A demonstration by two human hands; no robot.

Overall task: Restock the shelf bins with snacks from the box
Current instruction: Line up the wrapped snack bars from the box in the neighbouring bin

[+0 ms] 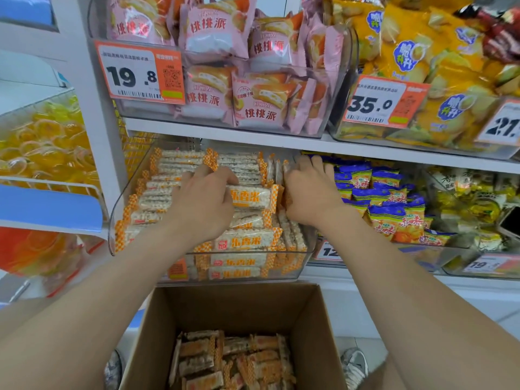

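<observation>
Presently, placing step: left hand [205, 205] grips rice bars [253, 197] in the clear bin [112, 220], right hand [311, 192] presses straight-fingered beside; box [242, 305] below holds more, so next likely a reach down.

Bright, even, diffuse light; shadows soft. Glare on clear bin [333, 88] fronts (esp. top row). Wide-angle bend at edges; corners + box [239, 308] contents a bit blurred.

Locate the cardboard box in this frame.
In the head view, the open cardboard box sits bottom centre, directly below the clear bin of orange-and-white rice bars, with a grey shoe at its right.
</observation>
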